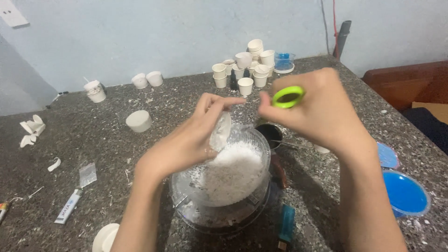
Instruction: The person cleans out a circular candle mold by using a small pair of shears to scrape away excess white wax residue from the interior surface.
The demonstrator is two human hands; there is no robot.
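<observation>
My left hand [193,140] holds a small white paper cup [220,132] tilted over a clear plastic bowl [261,144] filled with white flakes [233,172]. That bowl rests inside a larger clear container [219,219] on the speckled stone counter [93,149]. My right hand [317,112] is raised beside the left and grips a tool by its bright green ring handle [288,97]; the rest of the tool is hidden by my fingers.
Several white paper cups [247,65] cluster at the back, others [147,79] stand to the left. A blue dish [405,193] and blue lid [387,156] lie right. A small dark pot [270,134], a teal lighter [286,224], a tube [67,206] lie near.
</observation>
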